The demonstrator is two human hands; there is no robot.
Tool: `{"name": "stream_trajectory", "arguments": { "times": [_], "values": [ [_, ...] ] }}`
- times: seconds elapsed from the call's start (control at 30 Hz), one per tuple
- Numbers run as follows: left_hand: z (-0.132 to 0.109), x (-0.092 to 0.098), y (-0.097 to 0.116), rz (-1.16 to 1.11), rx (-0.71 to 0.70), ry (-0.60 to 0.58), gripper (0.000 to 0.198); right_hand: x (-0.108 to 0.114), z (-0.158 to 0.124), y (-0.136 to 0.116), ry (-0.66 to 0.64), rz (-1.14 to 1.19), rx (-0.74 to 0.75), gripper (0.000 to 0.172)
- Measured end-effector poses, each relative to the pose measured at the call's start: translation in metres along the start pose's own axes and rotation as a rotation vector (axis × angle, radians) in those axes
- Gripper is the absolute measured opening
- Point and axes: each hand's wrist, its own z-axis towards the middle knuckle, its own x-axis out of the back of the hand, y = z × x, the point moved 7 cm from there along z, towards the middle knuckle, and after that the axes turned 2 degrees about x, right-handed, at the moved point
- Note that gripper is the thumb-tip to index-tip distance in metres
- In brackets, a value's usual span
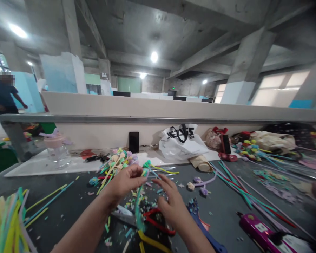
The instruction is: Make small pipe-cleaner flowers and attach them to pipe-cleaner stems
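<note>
My left hand (126,181) is raised over the dark table (223,207), fingers pinched on the top of a green pipe cleaner (140,200) that hangs down to the table. My right hand (171,202) is just to its right, fingers partly spread and curved, touching thin coloured stems near the pinch. Below both hands lie red-handled pliers (158,221), a yellow-handled tool (150,242) and small cut scraps. A bunch of finished pipe-cleaner flowers (117,161) lies just behind my left hand.
A bundle of coloured pipe cleaners (5,221) is at the left edge. Long stems (242,191) and a purple glue gun (263,233) lie at the right. A white bag (181,140), a phone (134,142) and a pink cup (55,146) stand by the wall. A person (7,112) stands far left.
</note>
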Motion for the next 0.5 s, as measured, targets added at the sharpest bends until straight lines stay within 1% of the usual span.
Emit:
{"name": "stream_trajectory", "arguments": {
  "times": [0.03,0.07,0.1,0.17,0.23,0.27,0.33,0.4,0.5],
  "values": [
    [-0.001,-0.002,0.004,0.017,-0.019,0.015,0.019,0.003,0.0,-0.001,0.059,0.069,-0.005,0.052],
    [-0.002,-0.004,0.007,0.032,-0.026,0.021,0.018,0.003,-0.001,-0.003,0.092,0.172,-0.012,0.046],
    [-0.004,-0.008,0.009,0.049,-0.022,0.016,0.017,0.001,-0.002,-0.005,0.098,0.304,-0.026,0.041],
    [-0.008,-0.017,0.012,0.107,0.014,-0.025,0.015,-0.009,-0.004,-0.008,0.065,0.623,-0.079,0.033],
    [-0.011,-0.023,0.018,0.181,0.002,-0.057,0.01,-0.017,-0.007,-0.011,0.054,0.888,-0.122,0.035],
    [-0.013,-0.025,0.02,0.217,-0.004,-0.062,0.009,-0.02,-0.008,-0.011,0.066,0.967,-0.131,0.038],
    [-0.015,-0.026,0.026,0.303,-0.039,-0.042,0.006,-0.022,-0.009,-0.011,0.089,1.027,-0.127,0.039],
    [-0.016,-0.025,0.028,0.362,-0.062,-0.027,0.004,-0.022,-0.009,-0.008,0.11,1.03,-0.129,0.033],
    [-0.018,-0.025,0.025,0.346,-0.034,-0.033,0.004,-0.022,-0.008,-0.005,0.131,1.045,-0.133,0.023]
  ]
}}
